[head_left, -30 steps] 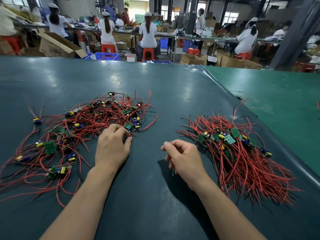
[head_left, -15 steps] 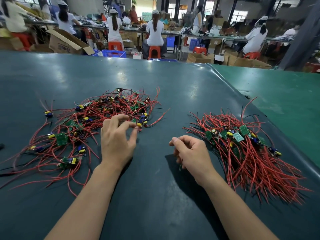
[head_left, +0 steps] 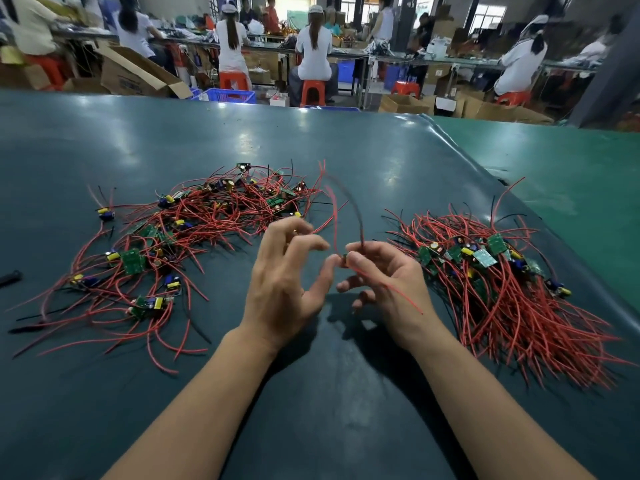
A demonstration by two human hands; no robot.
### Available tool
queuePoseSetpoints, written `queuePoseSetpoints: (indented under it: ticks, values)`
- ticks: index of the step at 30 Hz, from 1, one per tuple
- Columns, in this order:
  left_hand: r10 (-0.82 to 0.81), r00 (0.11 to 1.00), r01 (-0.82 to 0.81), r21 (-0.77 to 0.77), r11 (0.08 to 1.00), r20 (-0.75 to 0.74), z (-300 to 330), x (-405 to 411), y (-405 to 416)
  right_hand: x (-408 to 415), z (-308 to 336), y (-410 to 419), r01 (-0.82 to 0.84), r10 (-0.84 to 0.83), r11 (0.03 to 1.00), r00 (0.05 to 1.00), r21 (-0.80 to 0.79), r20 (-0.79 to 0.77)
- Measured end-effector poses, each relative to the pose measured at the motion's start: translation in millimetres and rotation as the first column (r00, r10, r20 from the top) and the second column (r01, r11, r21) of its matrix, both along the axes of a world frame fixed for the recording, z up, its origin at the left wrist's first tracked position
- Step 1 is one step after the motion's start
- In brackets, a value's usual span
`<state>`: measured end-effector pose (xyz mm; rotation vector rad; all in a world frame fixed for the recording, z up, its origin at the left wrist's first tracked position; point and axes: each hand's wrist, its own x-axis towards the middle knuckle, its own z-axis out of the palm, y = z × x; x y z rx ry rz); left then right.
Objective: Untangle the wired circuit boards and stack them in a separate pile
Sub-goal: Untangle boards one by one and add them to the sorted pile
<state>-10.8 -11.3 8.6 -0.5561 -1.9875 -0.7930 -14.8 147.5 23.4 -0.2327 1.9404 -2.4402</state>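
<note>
A loose tangle of wired circuit boards (head_left: 207,216), small green boards with red and black leads, spreads over the dark mat to the left. At the right lies the separate pile (head_left: 502,289), its red leads fanned toward me. Between them my right hand (head_left: 391,285) pinches one wired circuit board (head_left: 345,259) in its fingertips; that board's red leads arc upward, blurred, and one trails across my palm. My left hand (head_left: 287,282) hovers right beside it. Its fingers are loosely curled and spread, and its thumb tip touches the board.
The dark teal mat (head_left: 329,393) covers the table and ends at a raised edge on the right, beside a lighter green surface (head_left: 571,174). A black object (head_left: 10,277) lies at the left border. Beyond the table, several people sit on red stools among cardboard boxes.
My left hand lifted a board out of the tangle and carried it right. My right hand, earlier resting loosely curled, now pinches that board. Its leads swing upward.
</note>
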Motion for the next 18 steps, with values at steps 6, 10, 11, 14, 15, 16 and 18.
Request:
queuePoseSetpoints:
  ticks: [6, 10, 11, 14, 15, 16, 18]
  values:
    - [-0.19, 0.881, 0.199, 0.025, 0.98, 0.433, -7.3, -1.4, 3.1, -3.2, -1.4, 1.5, 0.101, -0.101, 0.995, 0.994, -0.006, 0.038]
    - [-0.312, 0.841, 0.224, 0.241, 0.944, 0.443, -3.7, -4.3, 1.8, -2.4, -4.2, -1.2, 0.114, -0.114, 0.993, 0.993, 0.037, 0.003]
    - [-0.317, 0.85, 0.211, 0.278, 0.937, 0.422, -3.9, -4.7, 2.0, -2.0, -5.4, -2.4, 0.105, -0.105, 0.994, 0.994, 0.042, 0.011]
    - [-0.361, 0.853, 0.208, 0.389, 0.897, 0.376, -2.4, -2.0, 7.5, -1.3, -7.7, -5.1, 0.07, -0.072, 0.995, 0.997, 0.071, 0.015]
    - [-0.396, 0.842, 0.235, 0.411, 0.881, 0.366, -2.1, -1.2, 10.0, -1.3, -7.9, -5.5, 0.069, -0.07, 0.993, 0.998, 0.095, 0.003]
    - [-0.422, 0.831, 0.263, 0.415, 0.871, 0.361, -2.4, -0.8, 11.8, -1.5, -8.4, -5.8, 0.077, -0.076, 0.99, 0.997, 0.122, -0.015]
    - [-0.427, 0.824, 0.267, 0.41, 0.872, 0.371, -3.4, -0.2, 14.9, -1.1, -8.7, -6.2, 0.092, -0.088, 0.982, 0.996, 0.163, -0.032]
